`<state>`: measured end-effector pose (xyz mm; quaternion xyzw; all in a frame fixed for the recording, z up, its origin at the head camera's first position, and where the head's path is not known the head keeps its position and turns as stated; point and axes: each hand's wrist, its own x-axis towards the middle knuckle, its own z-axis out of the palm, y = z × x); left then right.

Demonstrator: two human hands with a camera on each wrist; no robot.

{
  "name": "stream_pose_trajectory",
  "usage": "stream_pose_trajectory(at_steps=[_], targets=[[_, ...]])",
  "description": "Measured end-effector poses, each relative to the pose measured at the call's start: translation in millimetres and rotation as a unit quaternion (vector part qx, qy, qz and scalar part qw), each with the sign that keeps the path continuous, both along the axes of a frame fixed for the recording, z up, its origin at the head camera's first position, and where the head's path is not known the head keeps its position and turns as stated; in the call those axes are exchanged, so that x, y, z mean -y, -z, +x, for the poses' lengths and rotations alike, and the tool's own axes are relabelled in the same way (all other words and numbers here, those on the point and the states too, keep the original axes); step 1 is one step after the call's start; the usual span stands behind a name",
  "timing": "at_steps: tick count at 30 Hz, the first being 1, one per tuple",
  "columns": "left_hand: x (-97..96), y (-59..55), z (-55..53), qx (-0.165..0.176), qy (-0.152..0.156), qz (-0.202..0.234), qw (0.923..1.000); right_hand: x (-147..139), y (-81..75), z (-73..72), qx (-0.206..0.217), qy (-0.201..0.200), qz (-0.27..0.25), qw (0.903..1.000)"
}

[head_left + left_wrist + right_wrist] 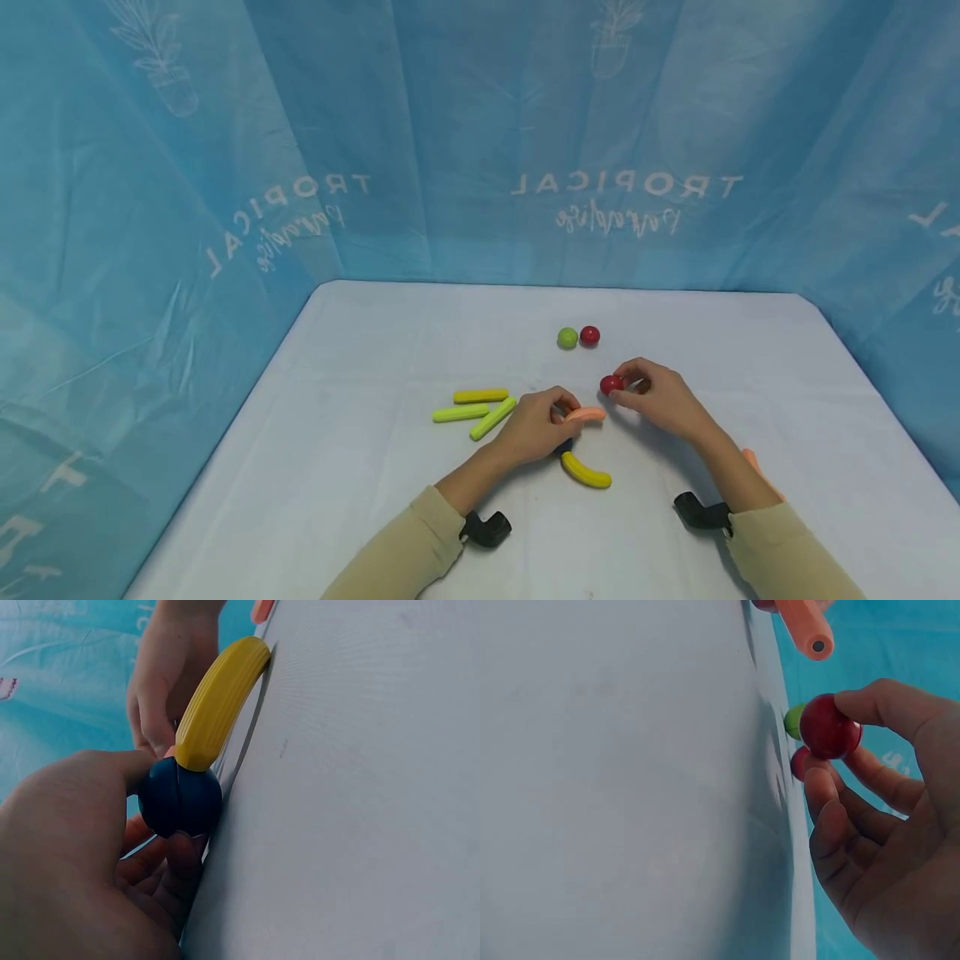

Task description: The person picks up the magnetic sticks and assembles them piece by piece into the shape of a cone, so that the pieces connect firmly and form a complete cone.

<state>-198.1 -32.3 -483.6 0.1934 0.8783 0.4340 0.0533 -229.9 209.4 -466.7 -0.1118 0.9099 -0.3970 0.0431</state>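
Note:
My left hand (pixel 536 425) grips a dark blue ball (pixel 180 799) low over the table, thumb on one side and fingers on the other. A curved yellow stick (pixel 585 472) joins onto that ball. From the same hand an orange stick (pixel 588 414) sticks out toward the right, a small dark round spot in its end face showing in the right wrist view. My right hand (pixel 663 398) pinches a shiny red ball (pixel 830 726) between thumb and fingertips. The ball is held up just right of the orange stick's free end, with a gap between them.
Toward the back of the white table (pixel 405 333) lie a green ball (pixel 567 337) and a second red ball (pixel 590 336). A yellow stick (pixel 481 396) and two yellow-green sticks (pixel 461 412) lie left of my left hand. Another orange piece (pixel 752 460) is partly hidden by my right forearm.

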Motion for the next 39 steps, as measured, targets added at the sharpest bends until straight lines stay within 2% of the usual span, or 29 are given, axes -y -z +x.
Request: stream_pose_trajectory(at_steps=[9,15,23,39], targets=[[-0.4,0.0,-0.3,0.008,-0.014,-0.005,0.9999,-9,0.1,13.6,-0.009,-0.022,0.002,0.9997],[0.6,1.6,0.1,0.016,-0.024,-0.004,0.9996,-9,-0.9,17.2,-0.003,-0.040,0.003,0.9992],[0.2,4.6,-3.6,0.010,-0.021,0.006,0.9997,-6,-3.4,22.5,0.009,-0.071,-0.005,0.9974],[-0.1,3.1,-4.0,0.013,-0.013,0.010,0.9998,-5,2.5,21.9,0.012,-0.073,0.009,0.9972]])
